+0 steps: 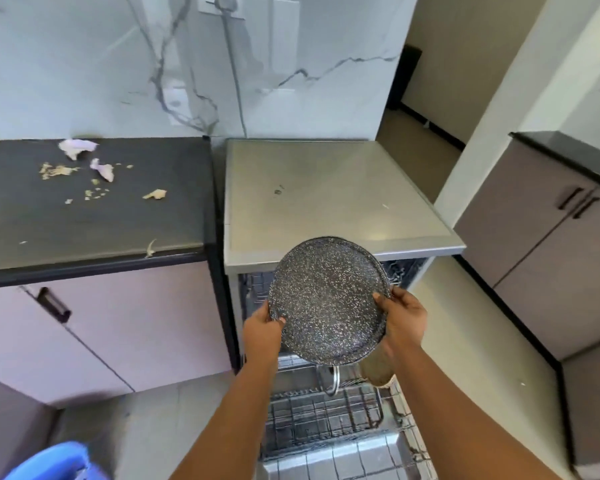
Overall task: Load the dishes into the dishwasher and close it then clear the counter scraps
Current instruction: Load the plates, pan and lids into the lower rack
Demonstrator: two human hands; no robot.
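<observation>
Fingers (383,299) of both the left hand (262,332) and right hand (404,322) pinch the speckled plate's (326,299) rim, held above the pulled-out dishwasher rack (323,417). With so light an edge grip, tilting it down could let it slip onto the metal pot (329,379) below.

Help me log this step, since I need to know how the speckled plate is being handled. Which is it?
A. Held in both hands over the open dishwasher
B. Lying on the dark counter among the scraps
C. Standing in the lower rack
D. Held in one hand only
A: the left hand and right hand grip opposite edges of the speckled plate above the pulled-out rack of the dishwasher.
</observation>
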